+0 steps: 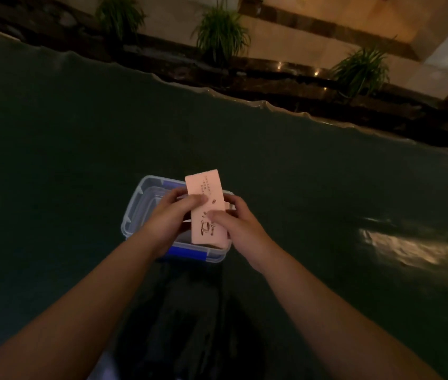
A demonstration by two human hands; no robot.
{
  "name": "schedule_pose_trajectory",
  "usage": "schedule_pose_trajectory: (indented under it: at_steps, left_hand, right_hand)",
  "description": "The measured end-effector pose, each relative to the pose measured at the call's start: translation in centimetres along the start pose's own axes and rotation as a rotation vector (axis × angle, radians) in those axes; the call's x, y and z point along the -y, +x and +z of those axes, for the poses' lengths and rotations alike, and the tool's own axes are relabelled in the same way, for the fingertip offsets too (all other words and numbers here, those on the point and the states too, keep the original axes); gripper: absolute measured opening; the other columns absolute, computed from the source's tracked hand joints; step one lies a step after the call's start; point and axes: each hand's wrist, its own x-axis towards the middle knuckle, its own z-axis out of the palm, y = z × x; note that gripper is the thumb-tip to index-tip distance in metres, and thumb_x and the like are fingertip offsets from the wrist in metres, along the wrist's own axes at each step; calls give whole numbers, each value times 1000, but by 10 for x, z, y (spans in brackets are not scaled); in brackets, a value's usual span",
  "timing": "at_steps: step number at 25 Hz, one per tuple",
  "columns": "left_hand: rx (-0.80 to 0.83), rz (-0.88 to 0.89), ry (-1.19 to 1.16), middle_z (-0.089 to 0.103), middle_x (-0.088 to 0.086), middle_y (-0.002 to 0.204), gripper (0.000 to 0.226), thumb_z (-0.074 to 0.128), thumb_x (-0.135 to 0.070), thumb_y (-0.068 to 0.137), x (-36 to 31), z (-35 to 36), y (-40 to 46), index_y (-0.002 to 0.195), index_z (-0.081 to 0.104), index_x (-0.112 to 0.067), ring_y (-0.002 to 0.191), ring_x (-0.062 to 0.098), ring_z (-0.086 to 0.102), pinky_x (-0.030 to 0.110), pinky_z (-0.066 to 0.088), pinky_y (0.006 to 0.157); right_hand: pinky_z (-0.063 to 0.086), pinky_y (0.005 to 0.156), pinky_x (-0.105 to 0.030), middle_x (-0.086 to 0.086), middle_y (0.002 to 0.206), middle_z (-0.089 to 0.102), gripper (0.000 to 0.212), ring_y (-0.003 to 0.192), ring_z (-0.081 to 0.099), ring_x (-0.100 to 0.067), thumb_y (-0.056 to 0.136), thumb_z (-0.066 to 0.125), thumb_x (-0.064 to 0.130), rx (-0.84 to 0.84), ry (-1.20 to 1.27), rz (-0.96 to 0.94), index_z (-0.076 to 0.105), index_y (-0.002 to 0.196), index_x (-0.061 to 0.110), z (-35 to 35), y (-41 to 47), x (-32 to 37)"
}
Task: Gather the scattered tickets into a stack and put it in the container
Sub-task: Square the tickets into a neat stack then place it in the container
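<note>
Two bare forearms reach forward from the camera. The left hand (166, 219) and right hand (238, 220) together hold the pink tickets (206, 207), thumbs pressed on the top face, so each grip is closed on the stack. It hangs just above the open container (135, 212), a clear tub with blue clasps directly under both hands. No loose tickets show on the dark surface (53, 160), so gathering looks done; lowering the stack in remains. Inside the tub, below the left hand, I cannot tell whether anything lies there.
</note>
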Motion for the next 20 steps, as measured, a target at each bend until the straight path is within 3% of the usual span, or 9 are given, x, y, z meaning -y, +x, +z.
schedule_pose_trajectory:
  at_steps: [4,8,12,20]
  left_hand:
    - [26,-105,6,76,14,119,38,70,-23,92,-8,-41,18,129,61,-20,105,30,75,50,60,90]
    - [-12,-191,109,79,12,111,36,68,-25,93,-3,-69,45,128,61,-25,100,30,77,51,61,88]
    - [-53,-308,214,81,11,99,26,64,-35,97,6,-77,68,121,63,-26,92,29,78,49,62,81]
    - [-97,-383,318,75,13,102,11,61,-34,99,20,-75,86,103,62,-25,94,29,73,52,59,92]
  right_hand:
    - [68,86,-46,2,114,80,58,96,82,-17,89,78,39,-40,119,133,54,142,40,42,33,3]
    - [63,97,-51,-2,118,78,58,106,77,-22,95,70,49,-62,0,228,51,146,31,76,63,1]
    - [60,101,-51,-7,120,77,52,107,75,-25,99,63,50,-89,-85,318,50,144,27,91,86,-5]
    - [60,99,-47,-6,109,73,41,101,73,-24,104,59,45,-161,-208,437,56,139,23,100,110,-18]
